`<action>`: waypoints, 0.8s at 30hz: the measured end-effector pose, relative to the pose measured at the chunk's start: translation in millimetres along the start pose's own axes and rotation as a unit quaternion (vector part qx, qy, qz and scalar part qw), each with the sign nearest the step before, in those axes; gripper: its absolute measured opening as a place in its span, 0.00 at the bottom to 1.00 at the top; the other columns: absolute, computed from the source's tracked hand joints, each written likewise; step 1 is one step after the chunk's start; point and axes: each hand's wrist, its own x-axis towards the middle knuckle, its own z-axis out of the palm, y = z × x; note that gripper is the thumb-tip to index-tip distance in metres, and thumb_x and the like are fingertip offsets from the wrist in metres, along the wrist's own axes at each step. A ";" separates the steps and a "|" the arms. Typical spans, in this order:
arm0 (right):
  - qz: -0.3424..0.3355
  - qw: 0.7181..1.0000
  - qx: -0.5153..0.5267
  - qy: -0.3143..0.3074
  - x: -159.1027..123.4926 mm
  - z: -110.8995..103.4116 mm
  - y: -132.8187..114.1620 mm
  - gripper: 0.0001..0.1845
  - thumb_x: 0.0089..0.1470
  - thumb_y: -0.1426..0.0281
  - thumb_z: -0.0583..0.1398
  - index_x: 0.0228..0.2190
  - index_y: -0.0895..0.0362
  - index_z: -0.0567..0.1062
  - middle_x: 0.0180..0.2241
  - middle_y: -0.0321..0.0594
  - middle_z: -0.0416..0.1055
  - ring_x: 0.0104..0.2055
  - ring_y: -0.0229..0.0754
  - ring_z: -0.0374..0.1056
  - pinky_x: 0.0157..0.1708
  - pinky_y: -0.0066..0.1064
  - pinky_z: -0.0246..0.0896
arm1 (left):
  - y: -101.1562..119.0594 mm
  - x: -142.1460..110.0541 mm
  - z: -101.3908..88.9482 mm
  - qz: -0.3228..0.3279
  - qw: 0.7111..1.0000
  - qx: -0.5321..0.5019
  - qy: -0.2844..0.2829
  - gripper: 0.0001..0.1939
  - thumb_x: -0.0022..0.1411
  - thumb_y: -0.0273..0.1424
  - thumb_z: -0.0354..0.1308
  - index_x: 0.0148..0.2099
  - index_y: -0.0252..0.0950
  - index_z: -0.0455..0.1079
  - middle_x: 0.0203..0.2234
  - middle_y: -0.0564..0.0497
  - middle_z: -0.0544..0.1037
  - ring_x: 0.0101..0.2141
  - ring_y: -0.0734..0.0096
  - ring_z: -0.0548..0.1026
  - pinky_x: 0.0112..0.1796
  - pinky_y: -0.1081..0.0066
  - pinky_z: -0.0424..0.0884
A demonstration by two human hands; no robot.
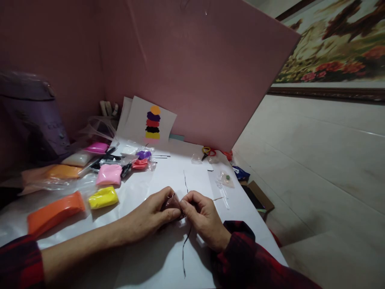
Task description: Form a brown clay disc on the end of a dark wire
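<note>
Close together above white paper (168, 176), my two hands work on a small clear plastic bag (172, 201). My left hand (159, 210) grips it between thumb and fingers. The thumb and forefinger of my right hand (201, 214) are pinched together at its right edge, and its other fingers are curled in. What the bag contains is hidden. A thin black strand (184, 257) lies on the paper below my hands, and another thin dark line (185, 178) shows above them. To the left rest a yellow clay packet (104, 197) and a pink clay packet (109, 174).
An orange packet (55, 212) lies at left, near a purple container (33, 116). A sheet with coloured bands (138, 120) leans against the pink panel (186, 72). Scissors (207, 152) lie at the back. A small bag with a green piece (227, 178) is at right.
</note>
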 end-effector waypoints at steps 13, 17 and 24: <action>-0.046 0.998 -0.049 0.008 1.1 -2.2 0.6 0.14 0.57 0.61 0.58 0.26 0.58 0.70 0.23 0.35 0.64 0.26 0.35 0.58 0.26 0.27 0.55 | 0.4 0.5 0.4 0.003 1.000 -0.019 0.017 0.13 0.60 0.42 0.52 0.33 0.38 0.57 0.22 0.59 0.61 0.24 0.76 0.60 0.24 0.74 0.56; -0.067 0.995 -0.071 0.011 1.3 -1.4 1.1 0.11 0.56 0.65 0.58 0.25 0.57 0.70 0.23 0.35 0.64 0.26 0.36 0.58 0.26 0.28 0.54 | -0.8 0.9 0.4 0.006 0.999 -0.042 0.001 0.14 0.61 0.42 0.53 0.34 0.38 0.57 0.21 0.60 0.61 0.23 0.77 0.58 0.23 0.75 0.54; -0.080 0.993 -0.078 0.027 0.9 0.1 -1.4 0.11 0.55 0.66 0.58 0.24 0.57 0.68 0.23 0.34 0.62 0.24 0.35 0.57 0.25 0.28 0.53 | -3.5 2.3 2.3 0.028 0.995 -0.096 -0.027 0.14 0.62 0.43 0.53 0.35 0.37 0.59 0.21 0.61 0.60 0.22 0.79 0.57 0.22 0.76 0.53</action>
